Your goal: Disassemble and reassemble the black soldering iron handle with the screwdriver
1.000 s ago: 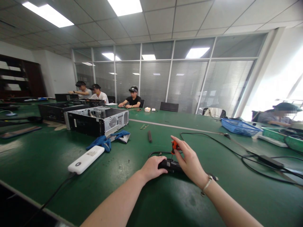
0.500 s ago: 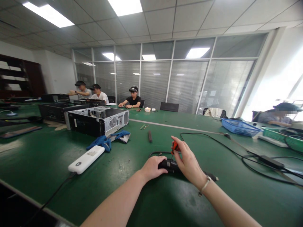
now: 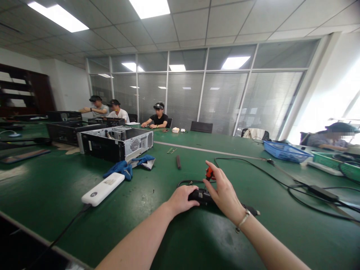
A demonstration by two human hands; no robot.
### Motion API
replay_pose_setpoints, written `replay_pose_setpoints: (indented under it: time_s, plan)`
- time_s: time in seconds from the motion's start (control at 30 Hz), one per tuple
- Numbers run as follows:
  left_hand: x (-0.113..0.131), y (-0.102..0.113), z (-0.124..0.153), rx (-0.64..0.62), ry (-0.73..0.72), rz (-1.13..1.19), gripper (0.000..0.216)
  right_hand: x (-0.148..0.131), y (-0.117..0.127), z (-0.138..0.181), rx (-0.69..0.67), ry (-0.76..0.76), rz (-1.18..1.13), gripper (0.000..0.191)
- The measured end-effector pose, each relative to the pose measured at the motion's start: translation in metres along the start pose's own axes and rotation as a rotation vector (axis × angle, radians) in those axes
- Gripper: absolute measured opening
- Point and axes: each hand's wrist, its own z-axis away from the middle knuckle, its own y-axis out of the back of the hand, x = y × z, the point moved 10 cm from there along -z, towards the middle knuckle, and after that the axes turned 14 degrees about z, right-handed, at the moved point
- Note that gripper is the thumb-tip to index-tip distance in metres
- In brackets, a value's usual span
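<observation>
My left hand [image 3: 182, 198] is closed around the near end of a black elongated device [image 3: 203, 195] lying on the green table [image 3: 135, 232]. My right hand [image 3: 223, 187] grips the orange-and-black handle of a screwdriver [image 3: 209, 173], which stands roughly upright over that device. Its tip is hidden by the fingers and too small to make out. A black cable [image 3: 184, 182] curls behind the device, and a plug end [image 3: 255, 212] sticks out beneath my right wrist. What exactly the black device is, I cannot tell.
A white power bank [image 3: 103, 189] with a cable lies to the left. Behind it are blue gloves [image 3: 119, 170] and an open computer case [image 3: 107, 148]. A dark strip [image 3: 178, 162] lies ahead. Rightward are a cable adapter [image 3: 323, 193], a blue basket [image 3: 287, 152] and a green basket [image 3: 334, 159]. Several people sit around.
The fingers of my right hand have shifted slightly around the screwdriver handle. My left hand and the black device have stayed in place.
</observation>
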Motion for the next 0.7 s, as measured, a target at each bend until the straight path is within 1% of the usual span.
replay_pose_setpoints:
  time_s: [0.13,0.3,0.53,0.7]
  plan:
    - [0.0002,0.0006,0.0004,0.012,-0.006,0.006,0.042,0.0041,0.0025,-0.0017,0.022,0.013,0.038,0.049]
    - [0.0002,-0.0007,0.0002,-0.015,0.005,-0.001,0.040,0.0002,-0.0008,-0.0014,-0.014,0.025,-0.018,0.052]
    - [-0.0008,0.0002,-0.0001,-0.005,0.002,0.006,0.045,0.0003,0.0013,-0.0009,-0.005,0.008,0.054,0.051]
    - [-0.0008,-0.0006,0.0006,-0.012,0.004,0.003,0.041,0.0011,0.0007,-0.0018,-0.020,0.008,0.017,0.052]
